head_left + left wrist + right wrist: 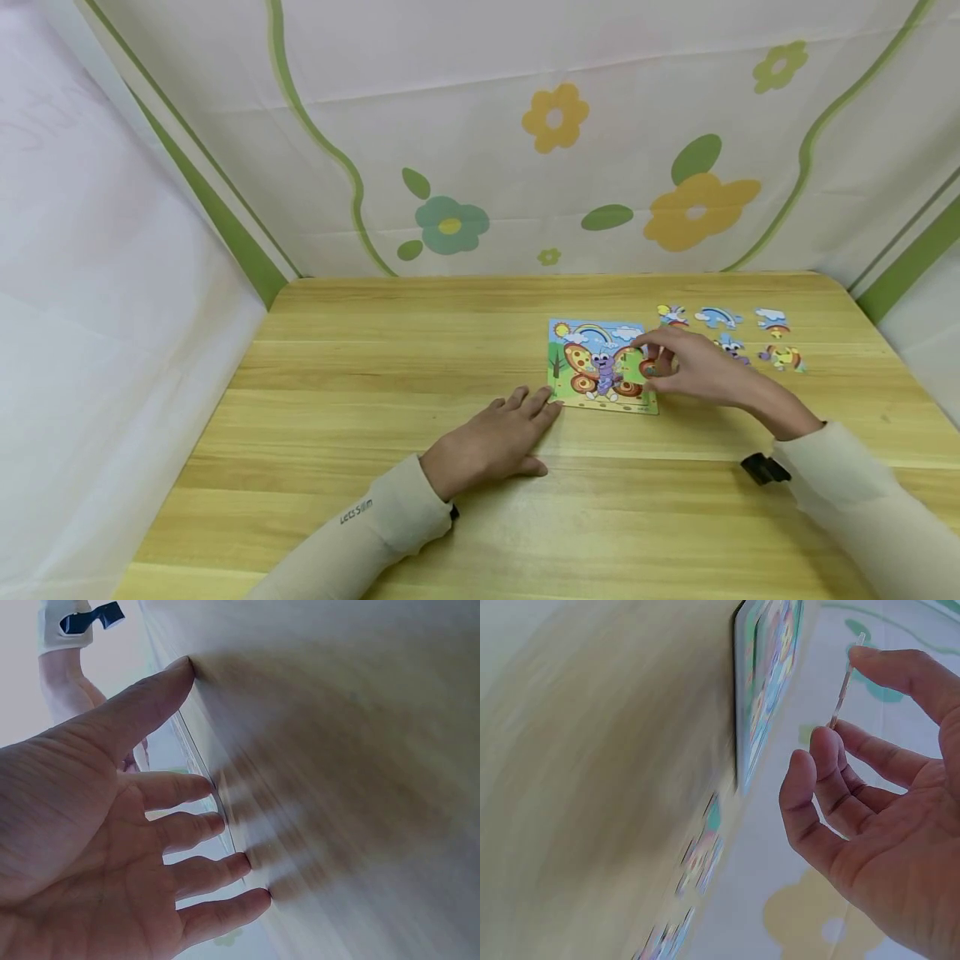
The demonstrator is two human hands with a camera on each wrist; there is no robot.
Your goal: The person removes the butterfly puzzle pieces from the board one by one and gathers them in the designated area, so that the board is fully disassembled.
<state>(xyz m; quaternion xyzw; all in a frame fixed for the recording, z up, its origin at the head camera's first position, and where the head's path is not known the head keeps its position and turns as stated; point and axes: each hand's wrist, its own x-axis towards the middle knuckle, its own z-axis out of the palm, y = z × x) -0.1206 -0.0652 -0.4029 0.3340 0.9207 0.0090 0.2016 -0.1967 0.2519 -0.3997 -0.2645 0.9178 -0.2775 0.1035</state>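
Note:
A square jigsaw puzzle board (pixel 600 406) with a purple butterfly, a rainbow and a sun lies flat on the table. At its lower left corner rest the fingertips of my left hand (pixel 491 443), fingers spread and nearly straight. My right hand (pixel 693 367) is over the board's right side, pinching a thin puzzle piece (pixel 844 688) between thumb and fingers. The right wrist view shows that piece edge-on, so its picture is hidden there. A plain green patch shows in the butterfly's right wing, beside the right fingertips.
Several loose pieces lie on the wooden table (pixel 337 400) right of the board, among them a rainbow piece (pixel 718 317), a cloud piece (pixel 771 319) and a red-yellow piece (pixel 784 358). A white flowered cloth (pixel 487 150) stands behind the table.

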